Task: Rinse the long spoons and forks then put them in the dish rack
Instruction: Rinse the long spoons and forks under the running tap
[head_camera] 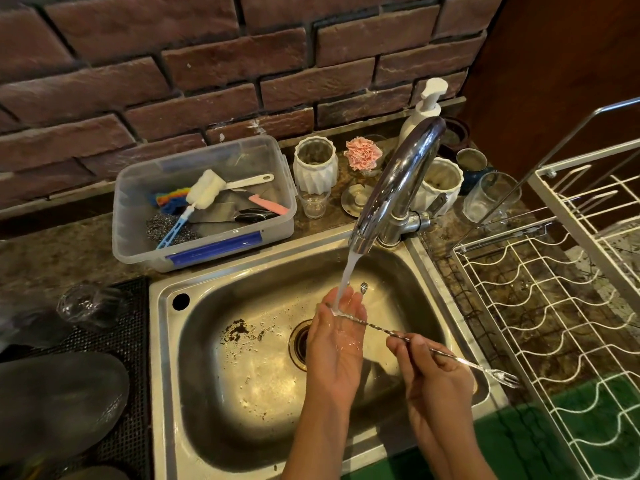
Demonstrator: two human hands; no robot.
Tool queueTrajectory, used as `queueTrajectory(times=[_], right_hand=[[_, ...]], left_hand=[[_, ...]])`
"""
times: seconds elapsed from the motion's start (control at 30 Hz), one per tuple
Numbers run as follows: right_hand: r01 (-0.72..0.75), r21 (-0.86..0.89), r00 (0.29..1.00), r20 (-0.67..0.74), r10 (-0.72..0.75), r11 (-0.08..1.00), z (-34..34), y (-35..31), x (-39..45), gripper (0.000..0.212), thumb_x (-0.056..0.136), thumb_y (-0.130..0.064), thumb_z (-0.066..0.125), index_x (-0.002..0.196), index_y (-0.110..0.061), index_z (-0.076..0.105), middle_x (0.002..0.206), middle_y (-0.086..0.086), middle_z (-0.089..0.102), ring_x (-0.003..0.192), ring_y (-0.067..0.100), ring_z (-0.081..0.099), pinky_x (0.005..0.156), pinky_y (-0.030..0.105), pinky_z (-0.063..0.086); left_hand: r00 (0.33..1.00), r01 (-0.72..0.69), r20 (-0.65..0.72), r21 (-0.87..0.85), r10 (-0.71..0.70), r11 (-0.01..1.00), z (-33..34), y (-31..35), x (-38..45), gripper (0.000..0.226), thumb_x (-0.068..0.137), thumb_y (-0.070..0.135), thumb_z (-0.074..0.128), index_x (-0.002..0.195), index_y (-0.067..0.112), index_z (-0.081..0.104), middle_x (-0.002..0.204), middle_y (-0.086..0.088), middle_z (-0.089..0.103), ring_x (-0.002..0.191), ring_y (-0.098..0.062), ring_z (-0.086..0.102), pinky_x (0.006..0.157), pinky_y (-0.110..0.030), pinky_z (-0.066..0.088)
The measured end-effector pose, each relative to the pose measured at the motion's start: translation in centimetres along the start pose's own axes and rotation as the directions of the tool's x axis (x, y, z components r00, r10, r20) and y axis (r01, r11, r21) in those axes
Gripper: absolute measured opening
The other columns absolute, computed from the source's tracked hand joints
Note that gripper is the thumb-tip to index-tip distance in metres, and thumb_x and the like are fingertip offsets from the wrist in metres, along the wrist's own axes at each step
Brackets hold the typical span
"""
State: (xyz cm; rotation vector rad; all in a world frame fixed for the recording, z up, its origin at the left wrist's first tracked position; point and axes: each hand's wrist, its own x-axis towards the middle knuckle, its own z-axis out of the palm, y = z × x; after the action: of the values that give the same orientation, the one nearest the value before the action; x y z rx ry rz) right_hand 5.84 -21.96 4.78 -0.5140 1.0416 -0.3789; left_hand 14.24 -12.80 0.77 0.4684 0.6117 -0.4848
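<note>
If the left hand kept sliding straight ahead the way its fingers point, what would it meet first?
Probably the small spoon bowl just past the left hand's fingertips, then the sink's back wall; depth is unclear.

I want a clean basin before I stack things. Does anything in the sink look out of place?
Yes: dark crumbs are scattered over the steel sink floor left of the drain, looking like unrinsed residue.

Long twisted-stem silver bar spoon (412,337), fork tines at right end, bowl under running water, lying near-level over sink, white wire dish rack (540,306) beside, empty
</note>
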Motion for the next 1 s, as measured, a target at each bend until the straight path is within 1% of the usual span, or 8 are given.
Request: queueTrajectory(times=[0.13, 0.27, 0.4, 0.57, 0.67, 0.77, 0.9, 1.0], right_hand=[[0.021, -0.005, 0.999, -0.034, -0.021, 1.000, 0.3, 0.2, 0.0, 0.016, 0.089, -0.008, 0.064, 0.094, 0.007, 0.068, 0.087, 0.026, 0.075, 0.077, 0.025, 0.077, 0.057, 0.020, 0.060], [0.092, -0.109, 0.994, -0.043, -0.097, 0.990, 0.7, -0.1, 0.9, 0.019, 0.088, -0.016, 0.066, 0.092, 0.002, 0.070, 0.089, 0.022, 0.076, 0.076, 0.023, 0.076, 0.061, 0.022, 0.061], [0.019, -0.189, 0.998, 0.064, -0.007, 0.982, 2.7, 1.2, 1.3, 0.023, 0.088, -0.019, 0.064, 0.102, -0.002, 0.067, 0.095, 0.019, 0.076, 0.082, 0.024, 0.076, 0.067, 0.029, 0.061], [-0.107, -0.267, 0.938, 0.292, 0.186, 0.958, 5.9, 5.5, 0.9, 0.017, 0.098, -0.013, 0.057, 0.104, -0.003, 0.069, 0.107, 0.025, 0.074, 0.099, 0.033, 0.073, 0.076, 0.034, 0.060], [-0.157, -0.170, 0.938, 0.282, 0.200, 0.973, 6.7, 5.2, 2.1, 0.025, 0.090, -0.011, 0.065, 0.110, 0.003, 0.062, 0.106, 0.021, 0.075, 0.102, 0.031, 0.073, 0.087, 0.039, 0.058], [-0.162, -0.098, 0.950, 0.254, 0.182, 0.982, 7.2, 5.7, 2.9, 0.027, 0.091, -0.014, 0.061, 0.112, 0.003, 0.060, 0.110, 0.023, 0.074, 0.104, 0.031, 0.073, 0.099, 0.047, 0.052], [-0.288, -0.127, 0.889, 0.333, 0.314, 0.949, 7.7, 9.5, 1.3, 0.023, 0.096, -0.004, 0.058, 0.116, 0.005, 0.056, 0.113, 0.031, 0.069, 0.107, 0.042, 0.069, 0.095, 0.050, 0.055], [-0.214, -0.184, 0.913, 0.312, 0.263, 0.959, 7.7, 8.4, 1.9, 0.017, 0.095, -0.004, 0.059, 0.107, 0.008, 0.061, 0.106, 0.028, 0.072, 0.102, 0.040, 0.071, 0.092, 0.051, 0.057]], left_hand=[[0.999, -0.036, -0.040, 0.021, 0.037, 0.999, 0.3, -0.6, 0.3, 0.033, 0.090, 0.034, 0.061, 0.103, 0.005, 0.070, 0.097, -0.015, 0.077, 0.089, -0.024, 0.076, 0.072, -0.033, 0.062], [0.997, -0.057, -0.033, 0.188, 0.064, 0.981, -0.1, -0.4, 0.5, 0.035, 0.096, 0.026, 0.060, 0.117, -0.001, 0.066, 0.113, -0.024, 0.074, 0.104, -0.031, 0.075, 0.082, -0.035, 0.062], [0.996, -0.041, -0.061, 0.276, 0.060, 0.960, -0.3, 0.3, -0.1, 0.033, 0.095, 0.025, 0.063, 0.119, 0.003, 0.069, 0.115, -0.018, 0.076, 0.109, -0.027, 0.073, 0.090, -0.037, 0.059], [0.970, -0.090, -0.185, 0.338, 0.160, 0.937, -1.3, 2.3, -1.4, 0.024, 0.091, 0.026, 0.064, 0.102, 0.012, 0.080, 0.102, -0.015, 0.079, 0.084, -0.021, 0.078, 0.062, -0.028, 0.061], [0.904, -0.167, -0.330, 0.310, 0.270, 0.936, -2.8, 5.6, -1.7, 0.019, 0.096, 0.022, 0.062, 0.105, 0.010, 0.074, 0.100, -0.012, 0.080, 0.088, -0.022, 0.078, 0.063, -0.029, 0.063], [0.872, -0.221, -0.363, 0.307, 0.329, 0.926, -3.5, 7.2, -2.3, 0.020, 0.098, 0.020, 0.061, 0.112, 0.009, 0.070, 0.092, -0.010, 0.081, 0.083, -0.019, 0.079, 0.067, -0.028, 0.064], [0.894, -0.202, -0.298, 0.395, 0.333, 0.896, -3.0, 5.9, -2.8, 0.022, 0.100, 0.019, 0.058, 0.102, 0.008, 0.077, 0.091, -0.011, 0.080, 0.077, -0.017, 0.078, 0.061, -0.023, 0.060], [0.878, -0.218, -0.327, 0.375, 0.349, 0.901, -3.5, 7.0, -3.0, 0.021, 0.100, 0.018, 0.059, 0.097, 0.006, 0.076, 0.079, -0.006, 0.079, 0.068, -0.013, 0.074, 0.059, -0.022, 0.060]])
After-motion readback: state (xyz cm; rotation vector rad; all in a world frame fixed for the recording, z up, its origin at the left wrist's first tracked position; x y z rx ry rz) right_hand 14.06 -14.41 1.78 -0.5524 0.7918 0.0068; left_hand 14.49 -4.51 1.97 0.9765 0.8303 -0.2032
